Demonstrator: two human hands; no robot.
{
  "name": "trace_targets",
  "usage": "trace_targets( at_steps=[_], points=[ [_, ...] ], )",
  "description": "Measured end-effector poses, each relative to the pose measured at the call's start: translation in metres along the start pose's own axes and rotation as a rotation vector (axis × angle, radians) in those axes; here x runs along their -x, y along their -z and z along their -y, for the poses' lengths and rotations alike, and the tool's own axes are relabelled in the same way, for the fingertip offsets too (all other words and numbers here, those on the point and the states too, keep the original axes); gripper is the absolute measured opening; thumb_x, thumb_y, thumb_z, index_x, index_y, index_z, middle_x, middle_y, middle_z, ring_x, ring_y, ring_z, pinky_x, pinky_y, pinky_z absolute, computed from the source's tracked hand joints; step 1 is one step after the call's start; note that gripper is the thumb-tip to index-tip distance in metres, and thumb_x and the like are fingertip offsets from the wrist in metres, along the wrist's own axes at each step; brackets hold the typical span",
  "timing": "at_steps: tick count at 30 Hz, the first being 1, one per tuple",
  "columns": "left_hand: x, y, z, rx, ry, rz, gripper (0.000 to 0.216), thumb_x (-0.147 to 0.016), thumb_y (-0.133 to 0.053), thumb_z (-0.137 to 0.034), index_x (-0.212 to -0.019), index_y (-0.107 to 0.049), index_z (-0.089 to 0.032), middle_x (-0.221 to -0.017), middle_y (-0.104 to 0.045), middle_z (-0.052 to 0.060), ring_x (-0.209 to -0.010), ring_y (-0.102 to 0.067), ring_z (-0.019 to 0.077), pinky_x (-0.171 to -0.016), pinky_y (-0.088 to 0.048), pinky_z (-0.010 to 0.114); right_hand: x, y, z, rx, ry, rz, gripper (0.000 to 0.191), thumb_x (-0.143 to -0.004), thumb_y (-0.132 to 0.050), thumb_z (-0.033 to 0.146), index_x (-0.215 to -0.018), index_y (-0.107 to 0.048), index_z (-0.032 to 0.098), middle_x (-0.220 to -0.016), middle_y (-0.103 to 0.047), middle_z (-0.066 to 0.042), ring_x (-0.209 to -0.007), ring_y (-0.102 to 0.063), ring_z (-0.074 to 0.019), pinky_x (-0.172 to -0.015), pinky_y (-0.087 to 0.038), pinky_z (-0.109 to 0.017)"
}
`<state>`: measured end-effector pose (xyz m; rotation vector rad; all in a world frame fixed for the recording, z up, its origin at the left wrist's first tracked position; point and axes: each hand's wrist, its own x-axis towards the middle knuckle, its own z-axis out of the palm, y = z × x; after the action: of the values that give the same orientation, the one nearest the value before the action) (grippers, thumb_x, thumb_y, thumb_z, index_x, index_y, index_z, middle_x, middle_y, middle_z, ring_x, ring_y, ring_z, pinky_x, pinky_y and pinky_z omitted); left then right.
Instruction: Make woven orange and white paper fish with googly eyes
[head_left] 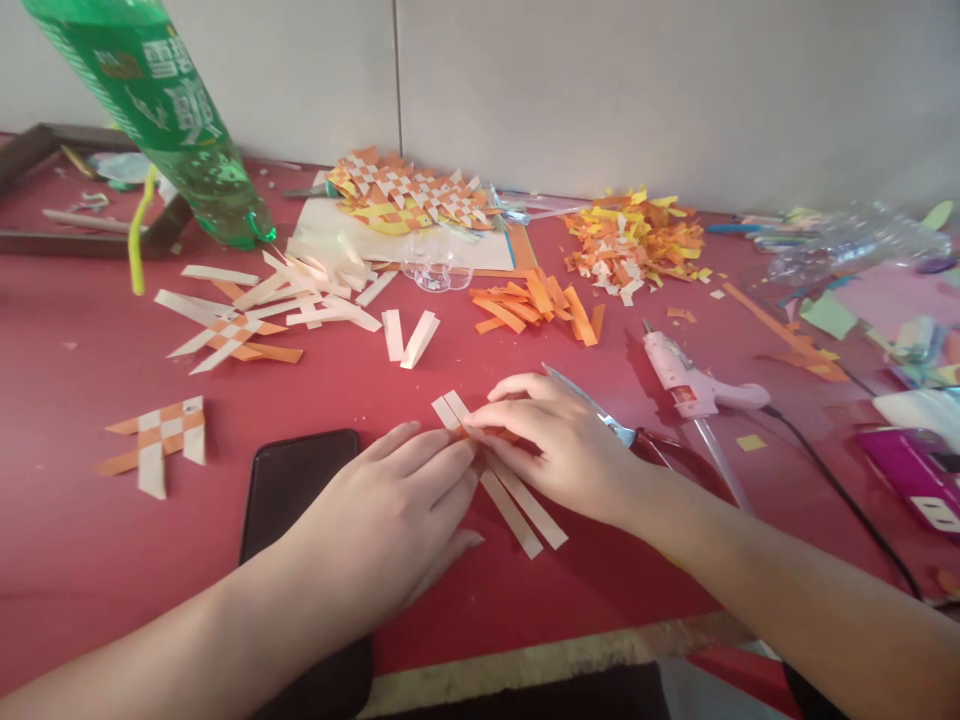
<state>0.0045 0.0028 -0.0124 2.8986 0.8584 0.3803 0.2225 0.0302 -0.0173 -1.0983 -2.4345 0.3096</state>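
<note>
Two cream paper strips (511, 512) lie side by side at a slant on the red table, with a bit of orange paper strip crossing them under my fingers. My left hand (405, 495) presses its fingertips onto the crossing from the left. From the right, my right hand (559, 435) pinches at the same spot with thumb and fingers. The fingertips hide most of the orange paper. A small woven orange-and-cream paper piece (171, 430) lies at the left. Another woven piece (234, 335) with longer loose ends lies behind it.
Behind my hands lie cream strips (315, 290), orange strips (517, 305) and a scrap heap (637, 240). A pink glue gun (686, 380) and scissors (600, 410) are at the right. A black phone (296, 480) lies under my left forearm. A green bottle (180, 130) stands back left.
</note>
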Motion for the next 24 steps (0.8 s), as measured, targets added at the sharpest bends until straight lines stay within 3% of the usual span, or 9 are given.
trace_targets(
  at_steps=[24],
  points=[
    [0.0019,-0.0016,0.0007,-0.023,-0.02,-0.018,0.028,-0.091,-0.056,-0.031,-0.106,-0.068,-0.01,-0.111,-0.069,0.013,-0.104,-0.064,0.031,-0.092,-0.055,0.048,-0.001,0.0038,0.0023,-0.006,0.014,0.025,0.017,-0.093,-0.054,0.018,-0.103,-0.068,0.02,-0.095,-0.067,-0.008,-0.095,-0.062,-0.019,-0.083,-0.052,-0.034]
  ],
)
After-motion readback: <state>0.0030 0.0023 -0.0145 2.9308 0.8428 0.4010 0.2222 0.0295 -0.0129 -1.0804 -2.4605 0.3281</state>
